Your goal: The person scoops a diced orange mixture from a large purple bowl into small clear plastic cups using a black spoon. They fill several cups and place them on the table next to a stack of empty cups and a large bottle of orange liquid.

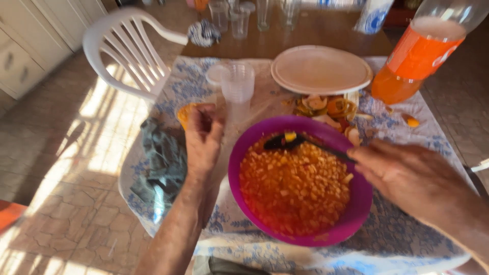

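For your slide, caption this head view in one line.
Right hand stirs orange diced food in purple bowl with black spoon.

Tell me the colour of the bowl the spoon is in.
The bowl is purple, seen best in the head view.

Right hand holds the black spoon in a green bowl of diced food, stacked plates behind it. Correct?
Not quite: in the head view the bowl is purple, not green. The right hand does hold the black spoon in the diced food, with the stacked plates behind.
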